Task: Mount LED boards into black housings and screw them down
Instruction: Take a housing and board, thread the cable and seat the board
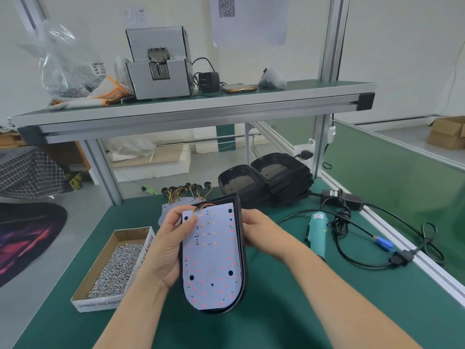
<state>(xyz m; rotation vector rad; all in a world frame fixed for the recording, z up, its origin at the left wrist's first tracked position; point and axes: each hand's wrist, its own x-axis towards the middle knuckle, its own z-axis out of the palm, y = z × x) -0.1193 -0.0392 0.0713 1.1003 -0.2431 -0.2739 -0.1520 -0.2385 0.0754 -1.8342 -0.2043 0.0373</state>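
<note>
White, round-ended LED board [212, 258] dotted with red and orange emitters lies face-up in a shallow black plastic housing [242, 250]. In the head view the pair is lifted off the green bench mat [276, 318] and tilted toward the wearer, probably so the fit can be checked before any screw goes in. I cannot tell whether the board is fully seated.

The left hand [166, 248] clamps the housing's left edge. Its thumb [190, 222] is pressed flat on the board close to the orange wire bundle [205, 206], seemingly to keep the board from sliding. Its other fingers are hidden behind the housing. The right hand [259, 230] grips the opposite edge with curled fingers, steadying it; the fingertips are out of sight at the rim.

Left of the housing is an open cardboard box [100, 302] heaped with small silver screws [118, 268], close enough to pick from. To the right of the housing a teal electric screwdriver [317, 235] lies untouched on its side. Beyond the housing stand stacked empty black shells [264, 182], and just behind it more wired boards [176, 200].
</note>
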